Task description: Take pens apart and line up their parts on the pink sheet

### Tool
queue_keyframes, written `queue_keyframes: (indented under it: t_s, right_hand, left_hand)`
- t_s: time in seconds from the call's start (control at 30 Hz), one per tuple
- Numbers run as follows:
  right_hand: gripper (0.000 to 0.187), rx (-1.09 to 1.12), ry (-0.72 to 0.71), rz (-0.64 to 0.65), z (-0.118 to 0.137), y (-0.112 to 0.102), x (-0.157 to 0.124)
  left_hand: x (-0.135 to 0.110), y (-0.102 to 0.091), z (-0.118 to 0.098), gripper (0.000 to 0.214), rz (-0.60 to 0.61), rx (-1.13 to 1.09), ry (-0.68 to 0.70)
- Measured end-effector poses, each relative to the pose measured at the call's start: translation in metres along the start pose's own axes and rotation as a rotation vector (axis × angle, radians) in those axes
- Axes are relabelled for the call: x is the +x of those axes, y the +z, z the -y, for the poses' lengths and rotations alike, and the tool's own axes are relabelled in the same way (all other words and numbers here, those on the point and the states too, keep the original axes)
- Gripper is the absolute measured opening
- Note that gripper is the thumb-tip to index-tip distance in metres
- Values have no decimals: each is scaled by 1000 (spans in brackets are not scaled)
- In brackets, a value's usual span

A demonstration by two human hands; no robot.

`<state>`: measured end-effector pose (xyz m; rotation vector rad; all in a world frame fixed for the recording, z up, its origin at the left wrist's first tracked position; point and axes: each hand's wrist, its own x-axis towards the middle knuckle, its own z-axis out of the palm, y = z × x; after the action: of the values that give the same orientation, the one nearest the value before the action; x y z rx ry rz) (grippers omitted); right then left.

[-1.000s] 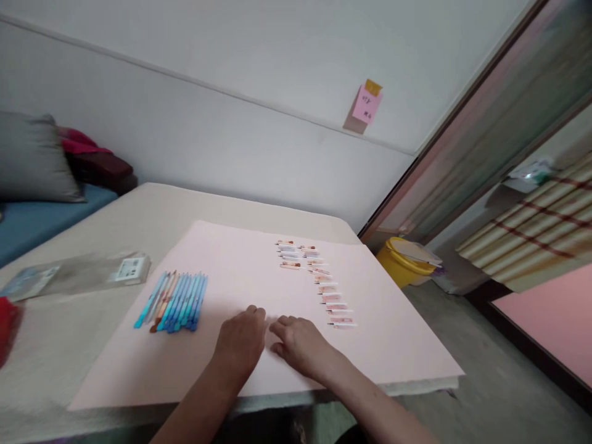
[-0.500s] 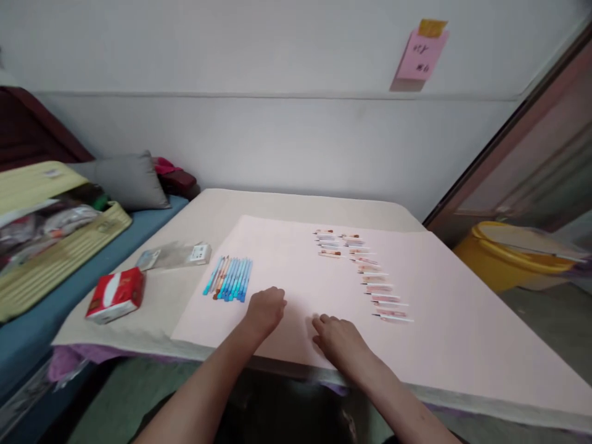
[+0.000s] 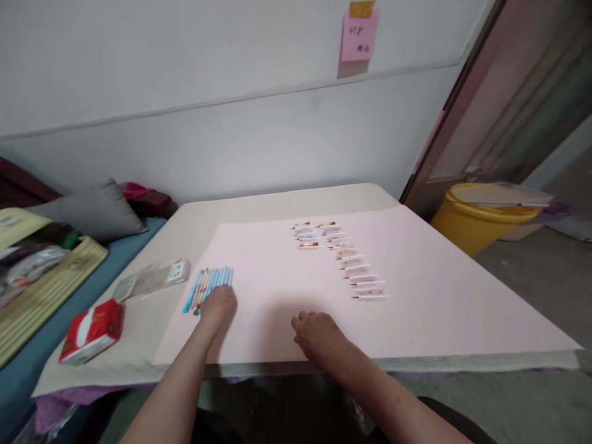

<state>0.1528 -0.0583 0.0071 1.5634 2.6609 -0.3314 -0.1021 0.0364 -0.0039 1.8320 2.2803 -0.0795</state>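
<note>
I see the left hand (image 3: 221,304) over the pens (image 3: 206,283), the right hand (image 3: 319,333) well apart, curled over the sheet (image 3: 263,265); whether either grips anything I can't tell.

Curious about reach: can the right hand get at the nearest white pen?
Probably yes: only pink paper shows between the right hand and that white pen, with nothing seen blocking the way.

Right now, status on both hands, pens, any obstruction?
Left hand at mostly blue pens, grip unclear. Right hand at the pink sheet, no pen visible. Left hand hides some pens' near ends.
</note>
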Motion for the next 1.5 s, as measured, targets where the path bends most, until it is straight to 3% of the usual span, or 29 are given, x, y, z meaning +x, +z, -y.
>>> queue_keyframes:
  t_s: [0.23,0.4,0.5,0.6,0.73,0.87,0.93,1.07,1.27,1.5]
  right_hand:
    - [14,13,10,-49,-5,9,2]
    - [15,34,14,-51,1,3,7]
    - [17,99,33,-23,4,-6,9]
    - [21,356,83,-68,6,-14,14]
    - [26,943,214,-243,12,-14,27]
    - [31,1432,319,-241,20,-7,41]
    - [30,1569,294,-244,24,-5,44]
    - [25,1727,303,-279,28,-8,45]
    - [17,1991,212,-69,27,-12,38]
    - [28,2206,355,151,32,-12,40]
  left_hand:
    - [15,7,3,27,-35,-110,-4]
    - [13,25,-6,9,20,-285,-2]
    - [9,31,-15,12,81,-478,-13]
    - [1,31,-28,18,180,-747,-8]
    - [-21,21,-48,23,279,-1071,47]
    - [-46,12,-64,24,486,-1511,103]
    - [-55,10,-68,24,487,-1543,151]
    - [-61,10,-67,32,356,-1441,218]
    - [-54,3,-61,21,394,-1864,34]
    - [-60,-1,-57,13,516,-2047,-31]
